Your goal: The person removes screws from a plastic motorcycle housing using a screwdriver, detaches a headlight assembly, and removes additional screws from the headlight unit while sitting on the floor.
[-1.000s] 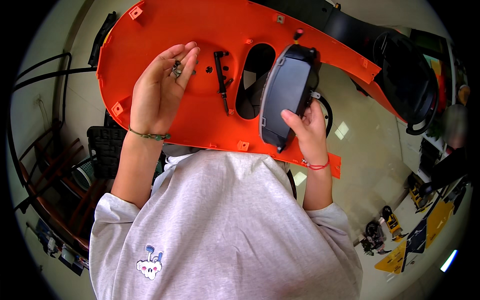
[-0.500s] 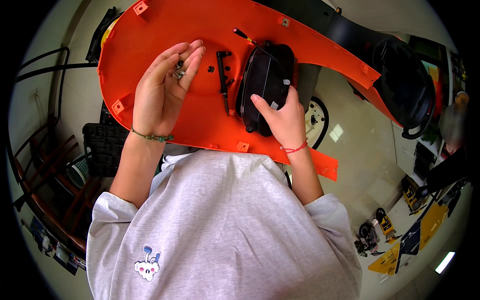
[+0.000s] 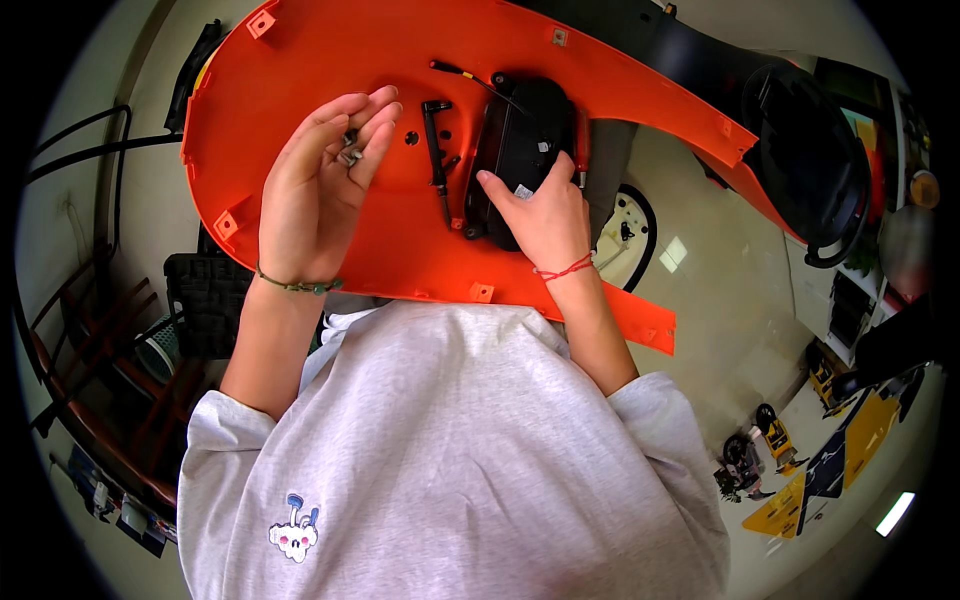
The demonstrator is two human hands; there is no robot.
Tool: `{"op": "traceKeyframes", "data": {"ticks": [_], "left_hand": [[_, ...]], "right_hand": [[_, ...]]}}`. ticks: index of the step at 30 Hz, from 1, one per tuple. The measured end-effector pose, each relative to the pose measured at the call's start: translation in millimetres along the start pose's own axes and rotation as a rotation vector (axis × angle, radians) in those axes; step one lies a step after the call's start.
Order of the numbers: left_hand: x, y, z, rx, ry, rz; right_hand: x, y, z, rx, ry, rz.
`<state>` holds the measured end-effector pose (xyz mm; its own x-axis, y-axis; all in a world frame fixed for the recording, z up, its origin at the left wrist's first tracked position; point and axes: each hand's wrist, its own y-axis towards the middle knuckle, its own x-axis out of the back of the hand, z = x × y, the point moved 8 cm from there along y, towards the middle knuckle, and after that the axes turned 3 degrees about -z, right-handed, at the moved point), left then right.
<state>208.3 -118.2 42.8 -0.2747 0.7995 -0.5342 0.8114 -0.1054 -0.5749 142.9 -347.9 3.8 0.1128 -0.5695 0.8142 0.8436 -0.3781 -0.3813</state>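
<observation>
Several small metal screws (image 3: 350,155) lie in the cupped palm of my left hand (image 3: 312,205), its fingers curled upward above a large orange plastic panel (image 3: 330,50). My right hand (image 3: 548,220) grips the near right part of a black oval housing (image 3: 505,140), thumb on top and fingers at its right edge. A short cable (image 3: 468,74) with a black plug runs from the housing's far end. Left of the housing, a black lever-shaped part (image 3: 436,150) lies on the panel. Beyond my right fingers shows a red tool handle (image 3: 583,138).
The orange panel spans the space before me, with clip tabs along its edges. At the far right is a rounded black part (image 3: 808,150). A black tool case (image 3: 205,300) sits at left, near dark wooden chairs (image 3: 130,390). Model motorcycles (image 3: 775,440) stand at lower right.
My right hand and the black housing have shifted left and slightly away, and the housing has turned a little. The red handle has come into sight beside it. My left hand still cups the screws.
</observation>
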Motion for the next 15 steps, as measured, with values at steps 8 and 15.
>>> {"op": "traceKeyframes", "data": {"ticks": [8,15], "left_hand": [[4.0,1.8,1.3,0.007,-0.008,0.01],[3.7,4.2,3.6,0.026,-0.024,0.029]], "right_hand": [[1.8,-2.7,5.7,0.016,-0.04,-0.024],[-3.4,-6.9,-2.5,-0.037,-0.007,-0.017]]}}
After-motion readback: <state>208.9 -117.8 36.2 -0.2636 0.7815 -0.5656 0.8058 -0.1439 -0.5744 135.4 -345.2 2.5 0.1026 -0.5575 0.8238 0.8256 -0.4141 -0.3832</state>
